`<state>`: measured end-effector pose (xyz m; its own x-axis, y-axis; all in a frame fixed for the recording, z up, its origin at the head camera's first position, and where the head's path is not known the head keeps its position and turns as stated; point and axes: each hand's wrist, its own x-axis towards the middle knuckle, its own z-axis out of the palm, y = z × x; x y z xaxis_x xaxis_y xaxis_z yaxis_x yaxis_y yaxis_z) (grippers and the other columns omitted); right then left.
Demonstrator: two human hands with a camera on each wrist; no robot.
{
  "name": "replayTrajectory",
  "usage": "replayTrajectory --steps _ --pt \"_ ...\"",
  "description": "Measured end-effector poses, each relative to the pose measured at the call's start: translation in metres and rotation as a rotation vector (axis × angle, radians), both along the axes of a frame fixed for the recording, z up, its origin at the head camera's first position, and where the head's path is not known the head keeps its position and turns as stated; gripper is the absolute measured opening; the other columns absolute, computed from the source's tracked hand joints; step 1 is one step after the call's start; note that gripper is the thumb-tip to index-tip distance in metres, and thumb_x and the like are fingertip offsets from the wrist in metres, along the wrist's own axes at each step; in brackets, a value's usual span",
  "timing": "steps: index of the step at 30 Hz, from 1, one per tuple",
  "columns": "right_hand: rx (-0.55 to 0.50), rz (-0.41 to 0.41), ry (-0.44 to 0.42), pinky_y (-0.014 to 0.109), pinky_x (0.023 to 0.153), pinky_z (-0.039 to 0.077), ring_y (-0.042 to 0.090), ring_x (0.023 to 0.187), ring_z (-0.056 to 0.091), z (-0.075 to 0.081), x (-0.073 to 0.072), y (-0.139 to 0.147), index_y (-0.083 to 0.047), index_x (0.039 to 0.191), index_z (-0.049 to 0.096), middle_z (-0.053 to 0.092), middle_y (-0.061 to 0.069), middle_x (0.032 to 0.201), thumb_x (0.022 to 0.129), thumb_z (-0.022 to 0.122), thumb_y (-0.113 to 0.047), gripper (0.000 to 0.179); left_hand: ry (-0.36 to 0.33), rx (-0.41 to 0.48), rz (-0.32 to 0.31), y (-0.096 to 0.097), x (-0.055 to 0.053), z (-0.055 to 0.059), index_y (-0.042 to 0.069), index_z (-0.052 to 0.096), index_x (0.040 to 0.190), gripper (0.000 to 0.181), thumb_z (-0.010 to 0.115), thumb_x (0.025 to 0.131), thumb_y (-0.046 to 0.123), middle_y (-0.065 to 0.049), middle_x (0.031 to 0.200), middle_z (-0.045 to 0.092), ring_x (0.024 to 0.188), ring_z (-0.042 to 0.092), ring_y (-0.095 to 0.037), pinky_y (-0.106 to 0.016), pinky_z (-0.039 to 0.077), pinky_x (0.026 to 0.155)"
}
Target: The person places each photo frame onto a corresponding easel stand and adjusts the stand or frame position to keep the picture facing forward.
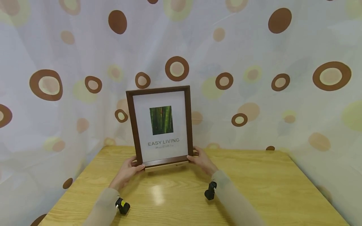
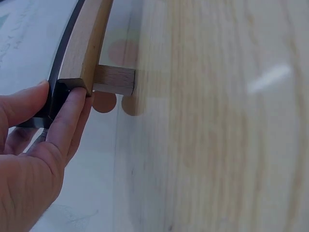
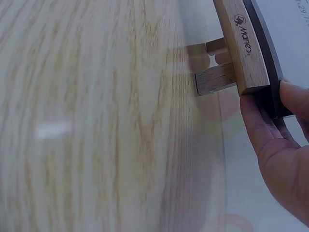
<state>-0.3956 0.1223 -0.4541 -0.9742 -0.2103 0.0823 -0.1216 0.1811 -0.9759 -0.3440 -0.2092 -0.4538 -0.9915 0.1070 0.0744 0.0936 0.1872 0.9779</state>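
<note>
A dark brown picture frame (image 1: 160, 125) stands tilted a little, its glass front toward me, showing a small green bamboo picture and the words "EASY LIVING". Behind and below its bottom edge runs a pale wooden bar (image 3: 246, 46) with printed lettering, and short wooden pieces (image 2: 114, 79) stick out from its back. My left hand (image 1: 128, 171) grips the lower left corner, thumb on the front and fingers behind by the bar's end. At the lower right corner my right hand (image 1: 202, 160) holds the frame the same way. Most of the wooden support is hidden by the frame.
A glossy light wood table (image 1: 254, 188) spreads beneath both arms. Behind it and along both sides hangs a pale curtain (image 1: 254, 47) printed with brown and green circles. Small black cameras (image 1: 210, 191) are strapped to both wrists.
</note>
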Motion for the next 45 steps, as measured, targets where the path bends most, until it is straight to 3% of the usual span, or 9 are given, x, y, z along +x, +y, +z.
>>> replayTrajectory --steps 6,13,21,32,45 --pt "-0.001 -0.015 0.007 0.045 0.096 0.054 0.038 0.118 0.057 0.002 0.004 0.014 0.003 0.148 0.034 0.051 0.028 0.134 0.094 0.064 -0.005 0.062 -0.016 0.054 -0.053 0.008 -0.009 0.0 -0.005 0.035 0.148 0.06 0.061 0.093 -0.004 -0.033 0.138 0.049 0.115 0.06 -0.03 -0.036 0.057 0.091" --pt "-0.029 -0.011 -0.007 0.043 0.093 0.056 0.035 0.113 0.059 0.002 0.012 0.029 0.003 0.146 0.036 0.051 0.03 0.132 0.095 0.062 -0.002 0.058 -0.011 0.057 -0.095 0.021 -0.014 -0.002 -0.006 0.036 0.147 0.06 0.061 0.093 -0.005 -0.034 0.135 0.051 0.113 0.061 -0.032 -0.038 0.057 0.09" --pt "0.024 -0.055 -0.009 0.043 0.095 0.055 0.04 0.122 0.053 0.003 0.019 0.047 0.003 0.15 0.03 0.048 0.03 0.138 0.095 0.063 -0.005 0.064 -0.018 0.071 -0.143 0.035 -0.02 -0.002 -0.006 0.039 0.145 0.056 0.061 0.093 -0.004 -0.034 0.132 0.052 0.111 0.062 -0.031 -0.039 0.057 0.091" --pt "-0.013 -0.058 -0.028 0.04 0.094 0.056 0.036 0.117 0.058 0.001 0.026 0.065 0.002 0.148 0.033 0.048 0.031 0.135 0.095 0.062 -0.003 0.061 -0.023 0.074 -0.136 0.054 -0.023 -0.001 -0.004 0.044 0.142 0.055 0.064 0.091 -0.004 -0.032 0.128 0.056 0.106 0.065 -0.028 -0.039 0.057 0.089" --pt "-0.049 -0.072 -0.016 0.043 0.095 0.055 0.03 0.112 0.062 0.001 0.025 0.07 0.004 0.146 0.037 0.054 0.031 0.131 0.095 0.061 0.0 0.057 -0.02 0.085 -0.141 0.063 -0.024 0.0 -0.005 0.044 0.142 0.053 0.061 0.092 -0.006 -0.031 0.127 0.057 0.107 0.064 -0.03 -0.042 0.056 0.093"
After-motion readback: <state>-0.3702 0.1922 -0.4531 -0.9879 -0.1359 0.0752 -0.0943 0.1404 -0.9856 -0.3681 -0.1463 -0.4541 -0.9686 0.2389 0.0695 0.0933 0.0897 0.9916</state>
